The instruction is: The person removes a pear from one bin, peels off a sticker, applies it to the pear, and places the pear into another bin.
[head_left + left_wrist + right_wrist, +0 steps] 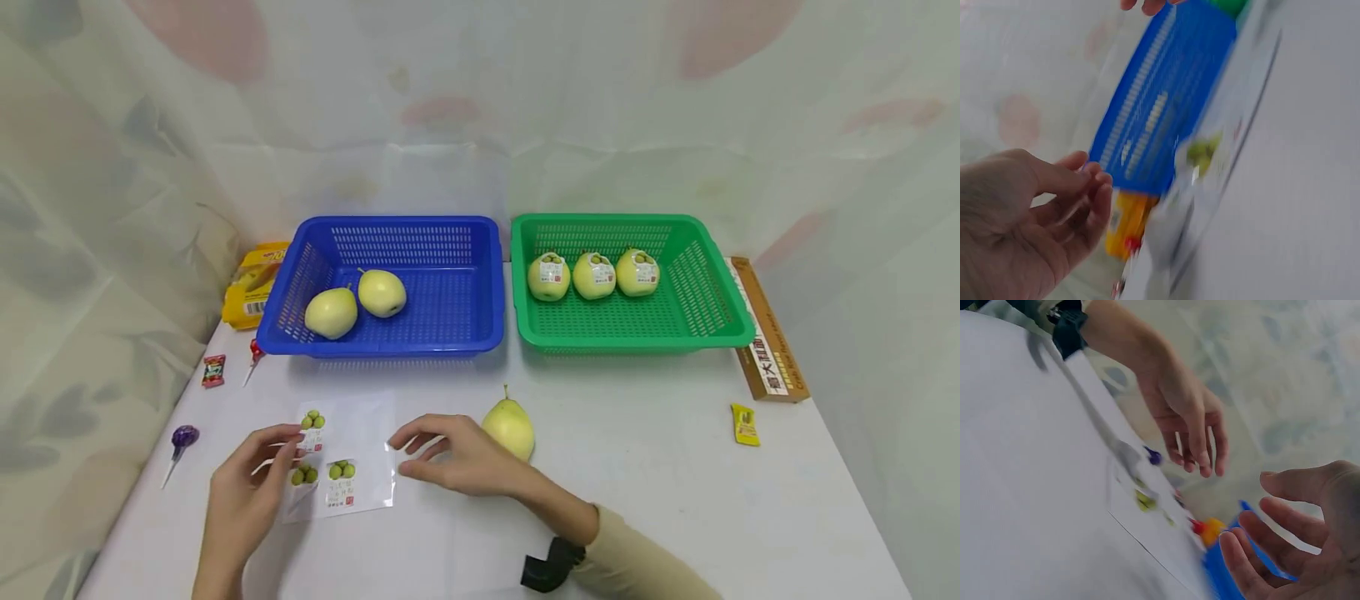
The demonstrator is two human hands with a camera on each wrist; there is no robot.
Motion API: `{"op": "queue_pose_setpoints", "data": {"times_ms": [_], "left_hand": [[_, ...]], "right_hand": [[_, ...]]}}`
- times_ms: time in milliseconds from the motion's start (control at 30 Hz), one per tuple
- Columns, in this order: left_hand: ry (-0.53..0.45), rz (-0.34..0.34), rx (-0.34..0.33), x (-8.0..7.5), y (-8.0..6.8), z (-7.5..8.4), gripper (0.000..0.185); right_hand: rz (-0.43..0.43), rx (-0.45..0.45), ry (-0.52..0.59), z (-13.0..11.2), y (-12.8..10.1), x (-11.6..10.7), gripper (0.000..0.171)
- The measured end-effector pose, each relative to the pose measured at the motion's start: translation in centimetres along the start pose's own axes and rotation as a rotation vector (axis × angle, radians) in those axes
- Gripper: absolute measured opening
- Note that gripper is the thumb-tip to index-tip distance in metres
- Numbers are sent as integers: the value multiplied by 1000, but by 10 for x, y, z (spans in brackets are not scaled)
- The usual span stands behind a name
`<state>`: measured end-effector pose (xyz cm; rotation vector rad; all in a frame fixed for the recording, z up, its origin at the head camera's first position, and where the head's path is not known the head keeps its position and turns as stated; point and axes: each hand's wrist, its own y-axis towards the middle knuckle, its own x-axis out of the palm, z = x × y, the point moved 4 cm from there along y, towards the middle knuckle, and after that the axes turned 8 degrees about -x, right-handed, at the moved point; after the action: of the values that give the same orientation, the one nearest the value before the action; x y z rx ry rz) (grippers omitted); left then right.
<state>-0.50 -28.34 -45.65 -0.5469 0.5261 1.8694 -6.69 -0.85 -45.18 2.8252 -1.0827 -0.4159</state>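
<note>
Head view: sticker sheet [341, 458] flat on the worktop [637, 492], near the front edge, in front of the blue basket [390, 283]. Left hand [247, 492] at the sheet's left side, thumb and forefinger closing on the left edge by the upper sticker [312, 429]; cannot tell for certain whether a sticker corner is already caught, though the fingertips meet on the sheet. Right hand [450, 458] spread and relaxed, fingertips resting just at the sheet's right edge, holding nothing. Loose pear [509, 427] right behind the right hand, touching or nearly touching its back, stem up.

To do this step well, by my judgement: pin the sheet down with the right fingertips so the backing cannot lift, then peel one sticker slowly from a corner, kept flat and uncreased. Best to bring it to the pear without letting the glue side fold on itself.

Two bare pears [356, 302] in the blue basket; three labelled pears [593, 275] in a row in the green basket [637, 283]. Wrist views blurred: left hand [1029, 231] loosely curled there, right hand [1297, 550] open.
</note>
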Motion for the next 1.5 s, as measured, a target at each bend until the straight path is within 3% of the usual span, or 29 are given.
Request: {"op": "queue_pose_setpoints", "data": {"times_ms": [100, 233, 333, 433, 600, 700, 900, 1133, 1300, 1367, 1500], "left_hand": [[135, 28, -45, -12, -1, -23, 26], [197, -86, -36, -9, -4, -42, 28], [189, -154, -33, -3, -7, -48, 27], [204, -175, -38, 1, -9, -51, 29], [246, -198, -82, 1, -9, -52, 31], [265, -225, -108, 2, -9, -52, 32], [279, -234, -108, 3, -8, -52, 33], [294, -240, -97, 4, -8, -52, 36], [303, -249, -54, 5, -9, -48, 38], [324, -254, -21, 5, -9, -43, 40], [351, -271, 32, 7, -6, -21, 41]], "right_hand": [[-106, 25, -62, 15, 30, 29, 37], [-145, 25, -283, 33, 63, 57, 41], [-129, 12, -437, 40, 79, 70, 40], [-107, -3, -560, 42, 89, 76, 29], [-112, -10, -643, 43, 92, 82, 5], [-109, -8, -611, 42, 89, 81, 7], [-67, 7, -429, 35, 76, 76, 6], [-31, -34, -355, 15, 48, 65, 9], [13, -31, -231, -1, 10, 38, 5], [45, -27, -193, -6, -9, 21, 11], [144, -42, -171, -11, -46, -16, 25]]}}
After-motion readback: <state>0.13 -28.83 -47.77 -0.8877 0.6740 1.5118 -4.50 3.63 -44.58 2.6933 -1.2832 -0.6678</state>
